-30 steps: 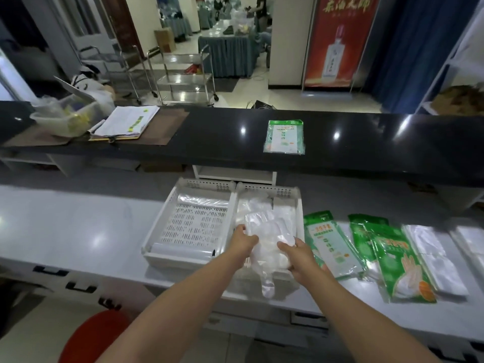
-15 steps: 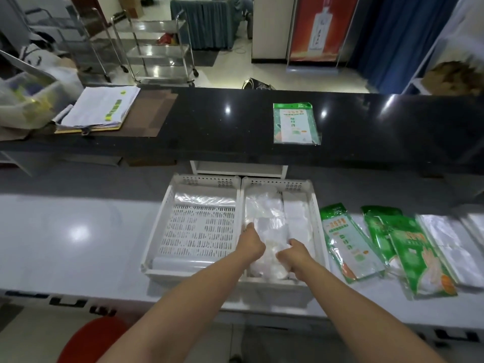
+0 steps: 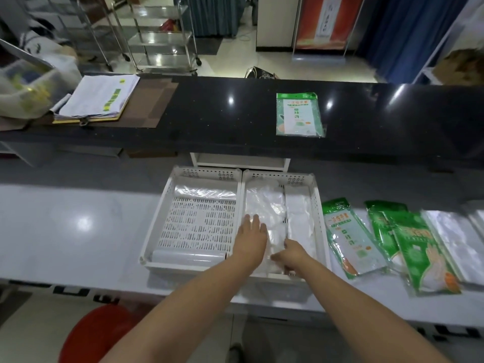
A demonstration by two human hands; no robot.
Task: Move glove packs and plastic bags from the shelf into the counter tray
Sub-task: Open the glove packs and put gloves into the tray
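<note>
One head-worn view looked forward and down past the near edge of the pale grey counter (image 3: 52,244); close above the white perforated plastic tray (image 3: 199,226).

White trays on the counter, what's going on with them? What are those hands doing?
A person is packing clear plastic bags into the right tray. The left hand presses flat on the bags, and the right hand touches their near end; its grip is unclear. Green glove packs lie on the counter beside the tray, and another glove pack lies on the black shelf.
</note>
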